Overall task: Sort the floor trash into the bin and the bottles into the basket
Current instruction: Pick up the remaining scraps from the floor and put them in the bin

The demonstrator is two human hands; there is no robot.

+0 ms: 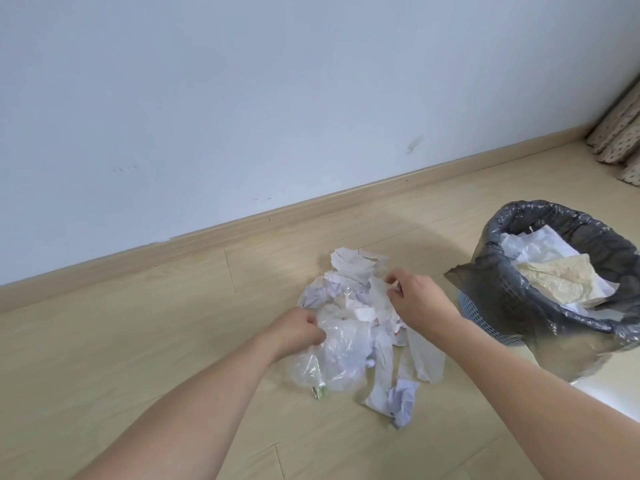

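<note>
From the head camera, the bin (550,271), lined with a dark bag, stands on the wooden floor (138,341) and already holds several sheets of crumpled paper, so part of the sorting looks done. Most of it remains: a pile of trash (360,317) lies on the floor just left of the bin, made up of torn paper, tissue and a clear plastic bag (329,358) on the side away from the bin.

The left hand (298,329) is at the far edge of the pile from the bin, its fingers curled onto the plastic bag. The right hand (415,299) is on the side of the pile nearest the bin, its fingers bent and pinching paper scraps. Both seem to be gathering the heap for one lift.

No bottles and no basket are in view; a bottle may be hidden under the plastic, but I cannot tell. That half of the task looks untouched.
</note>
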